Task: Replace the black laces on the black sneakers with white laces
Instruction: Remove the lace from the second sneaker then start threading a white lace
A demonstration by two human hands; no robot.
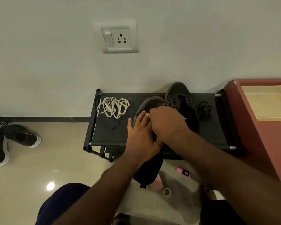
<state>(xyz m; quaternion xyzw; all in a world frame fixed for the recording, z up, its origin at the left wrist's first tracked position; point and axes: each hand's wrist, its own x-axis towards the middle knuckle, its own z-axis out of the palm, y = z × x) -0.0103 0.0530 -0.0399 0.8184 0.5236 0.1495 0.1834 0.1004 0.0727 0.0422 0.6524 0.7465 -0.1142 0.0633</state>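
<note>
One black sneaker [150, 103] lies toe-away across the front of a black shoe rack [113, 137], its heel hanging over the rack's front edge. My left hand [140, 133] rests on its left side with the fingers straight. My right hand [167, 122] covers the lace area with fingers curled down, pinching a black speckled lace [165, 103] that stretches past its knuckles. The second black sneaker [179, 96] leans against the wall behind. A loose bundle of white laces [112, 107] lies at the rack's left. A pulled-out black lace [204, 111] sits bunched at the right.
A reddish cabinet [258, 135] stands right beside the rack. Other black shoes with white soles [23, 135] lie on the tiled floor at the left. Pink items [183, 171] and a tape roll [167, 191] lie on the floor below. A wall socket [118, 37] is above.
</note>
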